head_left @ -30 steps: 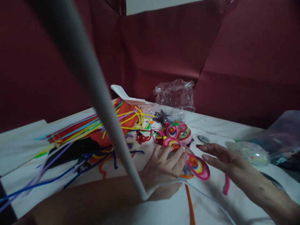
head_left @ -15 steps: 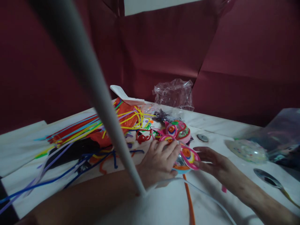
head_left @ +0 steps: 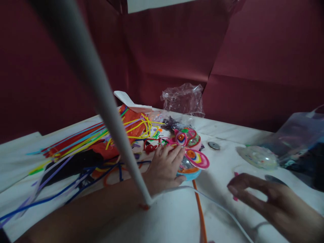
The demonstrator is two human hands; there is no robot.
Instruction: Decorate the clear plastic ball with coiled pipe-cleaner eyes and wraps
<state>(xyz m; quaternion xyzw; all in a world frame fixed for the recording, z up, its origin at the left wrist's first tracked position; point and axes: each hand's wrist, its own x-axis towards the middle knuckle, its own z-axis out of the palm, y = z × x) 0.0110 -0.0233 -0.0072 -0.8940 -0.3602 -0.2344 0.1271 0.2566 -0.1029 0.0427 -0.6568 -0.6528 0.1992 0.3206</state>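
Note:
My left hand lies over the left side of a craft piece, a clear dome with an orange rim and light blue base. Its fingers reach over the top, and the thumb is by the base. Ringed pink, yellow and orange loops stick out from it. Touching it behind is a similar pink-rimmed dome. At the right, my right hand is closed in a pinch at a small pink strip, whose ends show above and below the fingertips.
Coloured pipe cleaners and a black piece lie at left. A clear bag stands behind. On the right are a metal disc, a clear dome and a plastic bag. A white pole and cable cross the view.
My right hand has left the loops on the dome and moved right and nearer to the pink strip, its fingers now pinched there. My left hand stays on the dome; the view shifted slightly.

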